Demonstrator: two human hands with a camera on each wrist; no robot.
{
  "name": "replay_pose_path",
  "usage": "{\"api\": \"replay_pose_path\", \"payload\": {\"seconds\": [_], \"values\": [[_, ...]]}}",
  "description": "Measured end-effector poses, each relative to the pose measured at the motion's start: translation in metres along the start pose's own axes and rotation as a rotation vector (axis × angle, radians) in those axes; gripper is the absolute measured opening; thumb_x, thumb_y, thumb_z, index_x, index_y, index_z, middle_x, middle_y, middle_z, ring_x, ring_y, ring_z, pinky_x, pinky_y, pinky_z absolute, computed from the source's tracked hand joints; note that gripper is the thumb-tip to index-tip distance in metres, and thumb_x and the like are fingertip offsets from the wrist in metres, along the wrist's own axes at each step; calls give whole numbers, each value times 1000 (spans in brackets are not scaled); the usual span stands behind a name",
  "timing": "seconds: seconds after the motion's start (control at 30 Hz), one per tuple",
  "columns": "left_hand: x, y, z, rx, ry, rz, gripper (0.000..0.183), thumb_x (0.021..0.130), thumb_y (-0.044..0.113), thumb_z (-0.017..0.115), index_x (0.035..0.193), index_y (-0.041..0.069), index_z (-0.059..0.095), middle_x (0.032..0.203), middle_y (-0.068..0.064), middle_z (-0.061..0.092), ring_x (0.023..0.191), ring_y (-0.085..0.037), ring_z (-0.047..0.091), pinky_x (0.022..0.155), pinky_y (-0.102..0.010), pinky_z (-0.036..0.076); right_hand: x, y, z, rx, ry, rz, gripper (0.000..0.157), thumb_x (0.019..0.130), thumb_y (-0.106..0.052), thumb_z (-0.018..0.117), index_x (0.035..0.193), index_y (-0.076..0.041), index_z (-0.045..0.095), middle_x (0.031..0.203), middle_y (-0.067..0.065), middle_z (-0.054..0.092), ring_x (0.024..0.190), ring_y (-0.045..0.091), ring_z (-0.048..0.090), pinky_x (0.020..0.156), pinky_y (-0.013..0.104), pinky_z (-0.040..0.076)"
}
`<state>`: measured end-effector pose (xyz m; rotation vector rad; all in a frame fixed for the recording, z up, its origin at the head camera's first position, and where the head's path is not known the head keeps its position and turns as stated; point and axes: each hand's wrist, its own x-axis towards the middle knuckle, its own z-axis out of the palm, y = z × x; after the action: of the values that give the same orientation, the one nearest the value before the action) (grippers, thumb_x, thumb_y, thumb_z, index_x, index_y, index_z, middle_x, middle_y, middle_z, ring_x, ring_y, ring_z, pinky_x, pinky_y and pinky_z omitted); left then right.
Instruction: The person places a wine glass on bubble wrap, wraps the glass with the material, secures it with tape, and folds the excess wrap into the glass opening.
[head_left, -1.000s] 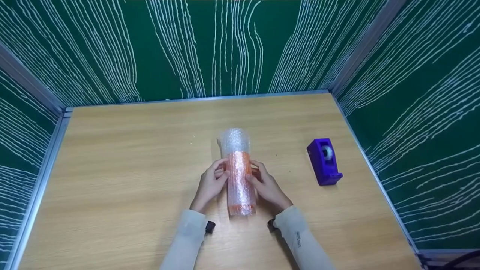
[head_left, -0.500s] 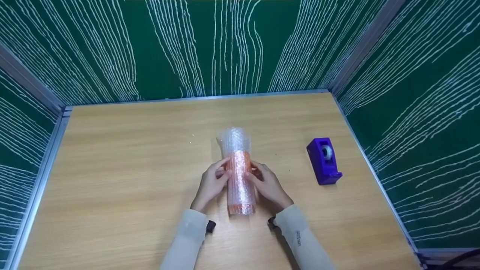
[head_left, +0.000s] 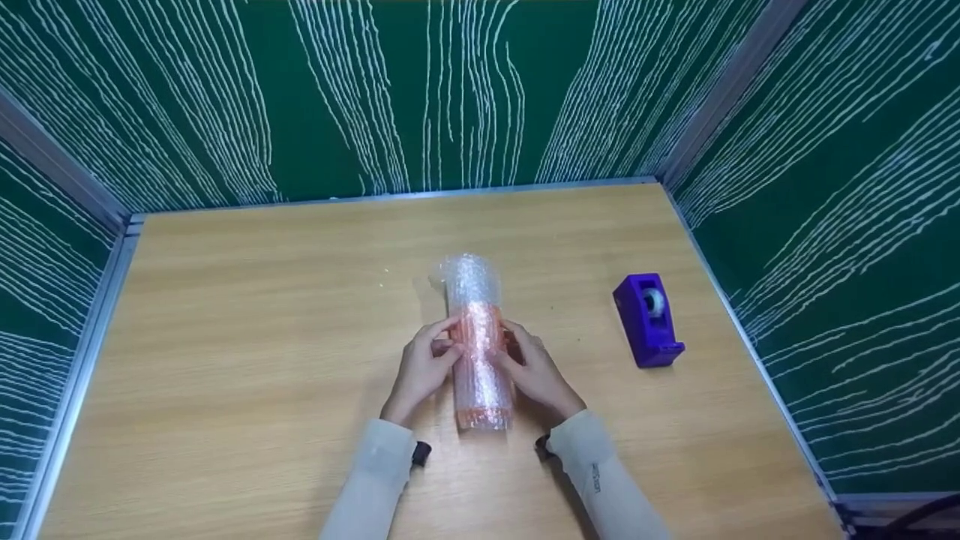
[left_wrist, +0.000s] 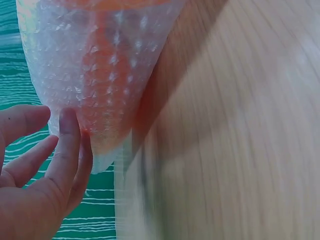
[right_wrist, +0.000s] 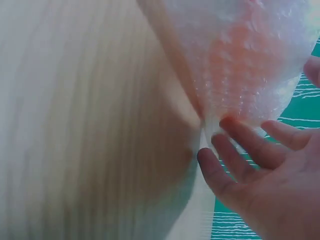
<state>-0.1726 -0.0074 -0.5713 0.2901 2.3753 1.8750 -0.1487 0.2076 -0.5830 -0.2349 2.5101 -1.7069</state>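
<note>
A bubble-wrapped cylinder (head_left: 480, 375) lies lengthwise in front of me on the table, with something orange showing through the clear wrap. Its far end is a plain sleeve of bubble wrap (head_left: 471, 277), without orange inside. My left hand (head_left: 424, 367) holds it along the left side, thumb and fingertips against the wrap. From the right, my right hand (head_left: 536, 371) holds it the same way, thumb near the top. Both wrist views show fingertips at the wrap's lower surface, in the left wrist view by the left hand (left_wrist: 50, 170) and in the right wrist view by the right hand (right_wrist: 270, 170).
A purple tape dispenser (head_left: 649, 321) with a roll of clear tape stands to the right on the wooden table (head_left: 247, 337). Small white specks lie left of the wrap. Green panels (head_left: 315, 97) with white wavy lines enclose the back and sides.
The wrapped cylinder has turned very slightly between my hands, its far end edging a little left. My hands stay nearly in place, and the tape dispenser still stands where it was.
</note>
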Motion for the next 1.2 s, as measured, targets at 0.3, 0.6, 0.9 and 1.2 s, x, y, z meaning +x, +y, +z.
{"api": "replay_pose_path", "payload": {"seconds": [0.3, 0.6, 0.9, 1.2], "values": [[1, 1, 4, 15, -17, 52, 46, 91, 5, 72, 136, 5, 62, 119, -16, 57, 99, -26, 64, 88, -30, 55, -5, -3, -2, -35, -5, 2, 60, 103, -25, 58, 156, -9, 34, 134, 16, 49, 122, 34, 53, 101, 50, 47], [2, 3, 6, 36, -35, 89, 46, 91, 4, 71, 136, 4, 61, 117, -22, 54, 99, -28, 62, 90, -32, 55, -6, -1, -1, 22, -8, 3, 62, 104, -13, 54, 159, -12, 26, 136, 21, 55, 125, 35, 54, 102, 52, 46], [2, 4, 4, 42, -58, 74, 51, 88, 4, 74, 137, 9, 61, 114, -15, 47, 96, -24, 59, 86, -31, 56, -5, 0, 4, 99, -56, 83, 59, 105, -10, 44, 160, -17, 22, 142, 24, 51, 126, 39, 53, 102, 56, 45], [1, 6, 4, 237, -104, 19, 54, 91, 20, 73, 142, 27, 57, 147, -19, 31, 128, -35, 44, 103, -50, 44, 0, 8, 6, 132, -63, 134, 58, 104, -4, 39, 159, -11, 24, 149, 23, 44, 128, 38, 51, 104, 52, 43]]}}
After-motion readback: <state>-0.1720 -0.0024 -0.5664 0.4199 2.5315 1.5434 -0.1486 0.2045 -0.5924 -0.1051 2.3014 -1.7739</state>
